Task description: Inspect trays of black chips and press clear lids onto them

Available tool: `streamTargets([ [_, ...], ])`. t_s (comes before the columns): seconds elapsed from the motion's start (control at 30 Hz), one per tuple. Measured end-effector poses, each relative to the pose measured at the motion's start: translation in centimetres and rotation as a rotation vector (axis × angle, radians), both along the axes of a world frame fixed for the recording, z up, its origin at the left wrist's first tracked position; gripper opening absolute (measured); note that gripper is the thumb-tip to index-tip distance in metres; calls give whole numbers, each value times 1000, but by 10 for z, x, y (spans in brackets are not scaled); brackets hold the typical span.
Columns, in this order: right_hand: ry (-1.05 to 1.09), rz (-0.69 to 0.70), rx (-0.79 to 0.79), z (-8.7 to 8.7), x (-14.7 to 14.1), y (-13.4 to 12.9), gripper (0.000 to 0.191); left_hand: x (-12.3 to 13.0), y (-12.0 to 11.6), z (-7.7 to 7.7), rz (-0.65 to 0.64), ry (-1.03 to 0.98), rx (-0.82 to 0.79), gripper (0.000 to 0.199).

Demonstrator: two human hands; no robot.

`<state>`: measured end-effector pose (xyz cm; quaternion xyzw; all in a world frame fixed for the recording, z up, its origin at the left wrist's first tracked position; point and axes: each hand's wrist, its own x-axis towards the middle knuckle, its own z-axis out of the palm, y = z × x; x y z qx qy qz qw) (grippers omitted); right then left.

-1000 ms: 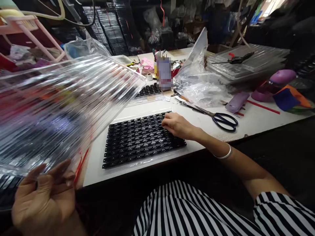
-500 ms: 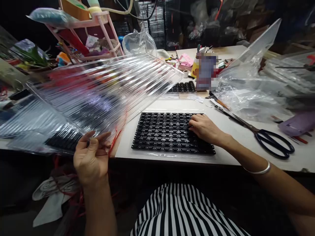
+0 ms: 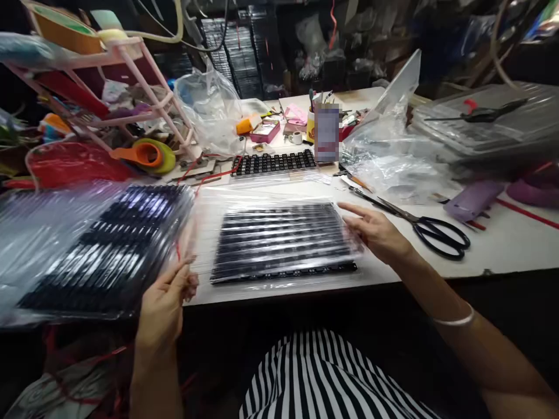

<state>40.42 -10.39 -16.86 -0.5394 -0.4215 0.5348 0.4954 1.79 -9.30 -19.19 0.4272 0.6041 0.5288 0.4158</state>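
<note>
A clear ribbed plastic tray (image 3: pixel 203 233), blurred by motion, lies over rows of small black parts (image 3: pixel 279 238) on the white table. My left hand (image 3: pixel 168 291) pinches the tray's left end near the table's front edge. At the opposite end, my right hand (image 3: pixel 371 230) has its fingers stretched out beside the tray's right edge, its index finger pointing left; whether it presses on the plastic is unclear. Left of my left hand, more black parts (image 3: pixel 109 244) lie under clear ribbed plastic.
Large dark-handled scissors (image 3: pixel 441 235) lie to the right, with crumpled clear plastic (image 3: pixel 393 169) behind them. Another batch of black parts (image 3: pixel 275 163) sits farther back. A pink rack (image 3: pixel 144 75) and an orange tape dispenser (image 3: pixel 146 154) stand at the left.
The clear tray has come down from the raised left side onto the black parts. My right hand has moved off the parts to their right edge. The view has turned right.
</note>
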Motion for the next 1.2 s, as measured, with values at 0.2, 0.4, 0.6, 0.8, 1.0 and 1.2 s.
streamTargets([
  [0.2,-290,42,-35,-16,5,-25,77,-3,-7,-12,-70,467,41,46],
  [0.4,-710,54,80,-18,19,-26,60,-5,-3,-4,-142,530,4,53],
  [0.6,-1037,-122,334,-15,15,5,52,12,23,19,-307,1043,-17,47],
  [0.8,-1065,58,454,-19,-1,15,41,11,33,31,-357,1203,-131,46],
  [1.0,-1179,-29,390,-24,14,12,41,8,35,30,-468,1259,-138,45],
  [1.2,-1423,-38,485,-17,5,16,50,12,55,27,-402,1368,-124,47],
])
